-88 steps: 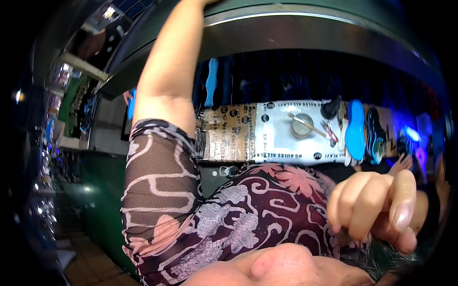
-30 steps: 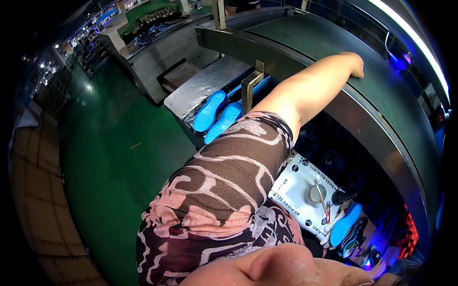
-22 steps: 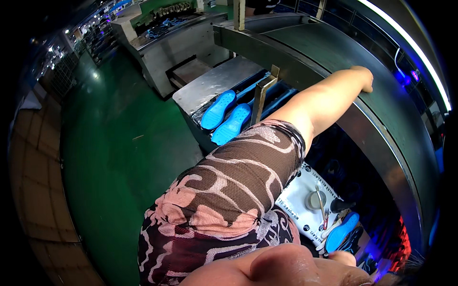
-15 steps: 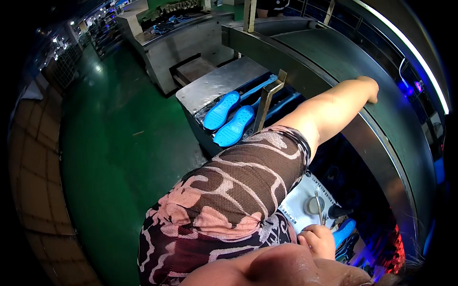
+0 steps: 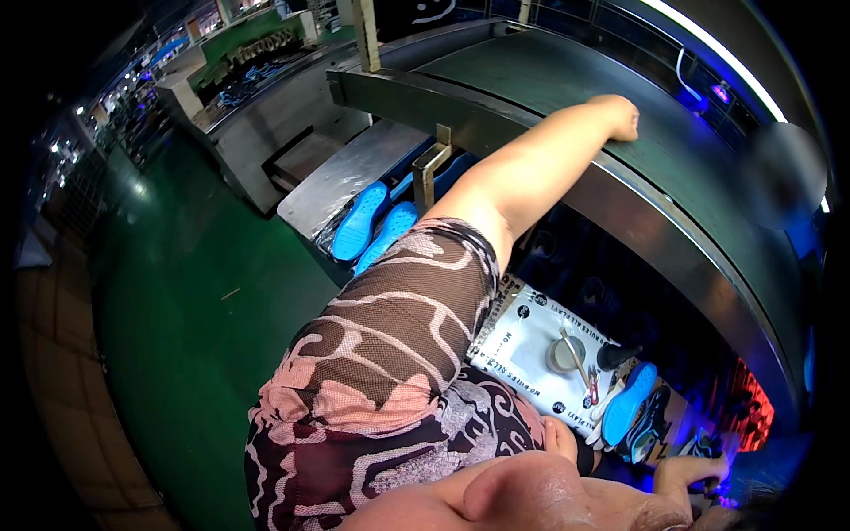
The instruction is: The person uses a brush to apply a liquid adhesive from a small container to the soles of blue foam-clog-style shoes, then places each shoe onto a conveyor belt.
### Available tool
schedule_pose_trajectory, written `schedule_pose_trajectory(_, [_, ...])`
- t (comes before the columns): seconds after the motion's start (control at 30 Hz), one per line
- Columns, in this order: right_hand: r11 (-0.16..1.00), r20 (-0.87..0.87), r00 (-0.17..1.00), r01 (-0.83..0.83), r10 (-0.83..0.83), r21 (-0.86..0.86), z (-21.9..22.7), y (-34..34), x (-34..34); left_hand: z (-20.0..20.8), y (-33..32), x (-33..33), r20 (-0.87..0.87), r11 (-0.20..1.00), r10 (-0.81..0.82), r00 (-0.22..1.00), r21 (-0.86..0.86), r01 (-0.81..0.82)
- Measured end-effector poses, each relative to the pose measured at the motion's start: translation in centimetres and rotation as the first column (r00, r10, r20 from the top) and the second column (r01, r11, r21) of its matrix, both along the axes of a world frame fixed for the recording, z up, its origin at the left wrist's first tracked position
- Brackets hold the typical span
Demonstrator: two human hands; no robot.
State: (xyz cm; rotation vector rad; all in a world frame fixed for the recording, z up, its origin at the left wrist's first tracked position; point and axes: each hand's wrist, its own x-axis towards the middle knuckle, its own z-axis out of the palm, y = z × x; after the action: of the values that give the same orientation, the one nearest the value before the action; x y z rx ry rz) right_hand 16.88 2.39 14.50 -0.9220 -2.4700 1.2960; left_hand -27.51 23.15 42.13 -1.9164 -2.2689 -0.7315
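Observation:
My left arm, in a patterned mesh sleeve, stretches across to the dark green conveyor belt (image 5: 540, 66). There my left hand (image 5: 622, 119) is closed in a fist on the belt near its metal edge, with nothing showing from it. At the lower right, my right hand (image 5: 689, 472) is bent at a dark object under blue light, too dim to name. Beside that hand lie dark shoe uppers (image 5: 651, 427) and a blue shoe sole (image 5: 629, 404). A brush (image 5: 574, 352) leans in a round cup (image 5: 561, 357) on a white printed sheet (image 5: 522, 354), next to a dark bottle (image 5: 617, 356).
Two blue soles (image 5: 360, 221) lie on a metal-topped stand (image 5: 341, 173), beside an upright metal bracket (image 5: 429, 175). The conveyor's metal side (image 5: 651, 199) curves along the right. Farther back is a workbench (image 5: 243, 137) with blue pieces on it. Green floor (image 5: 190, 292) spreads leftward.
My right hand has let go of the brush, which now rests in the cup, and has moved right toward the dark object. The view has shifted; my left fist stays on the belt.

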Motion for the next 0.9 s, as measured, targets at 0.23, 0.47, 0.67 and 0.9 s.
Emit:
schedule_pose_trajectory(0.23, [0.988, 0.033, 0.987, 0.154, -0.155, 0.016, 4.5, -1.7, -0.6, -1.2, 1.9, 0.0, -0.049, 0.999, -0.009, 0.999, 0.042, 0.011])
schedule_pose_trajectory(0.47, [0.777, -0.132, 0.909, 0.254, -0.395, -0.576, -4.3, 1.0, 2.1, -2.7, 1.8, -3.1, -0.201, 0.985, -0.162, 0.966, 0.024, 0.17])
schedule_pose_trajectory(0.67, [0.372, -0.082, 0.688, 0.285, -0.721, -0.884, -4.5, 3.0, 1.5, -0.3, 0.5, 0.9, -0.321, 0.977, -0.189, 0.928, 0.037, 0.212])
schedule_pose_trajectory(0.9, [0.195, -0.109, 0.588, 0.085, -0.801, -0.977, -9.4, 6.2, -1.7, 0.9, -0.1, 1.4, -0.25, 0.973, -0.23, 0.941, -0.073, 0.219])
